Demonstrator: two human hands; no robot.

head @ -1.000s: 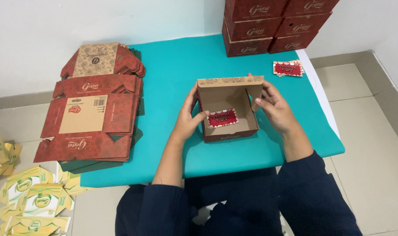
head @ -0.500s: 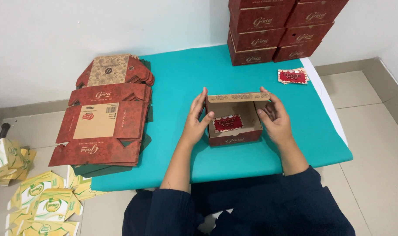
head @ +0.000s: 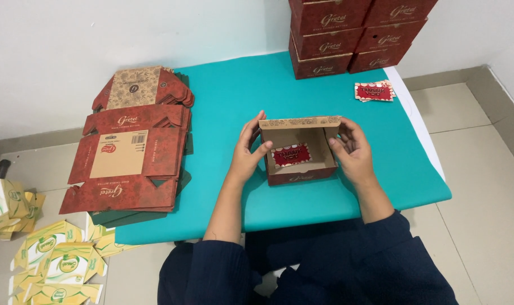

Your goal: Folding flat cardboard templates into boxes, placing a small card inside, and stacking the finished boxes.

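both hands (head: 248, 155) (head: 352, 151) around open red box (head: 302, 169)

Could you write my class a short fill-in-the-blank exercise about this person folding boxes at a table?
1. Both hands, left hand and right hand, hold an open box with a small ____ card lying inside.
2. The table is covered in a ____ cloth.
3. The stack of flat unfolded boxes lies on the person's ____ side.
4. The finished boxes stand stacked against the ____.

Missing words: red; teal; left; wall
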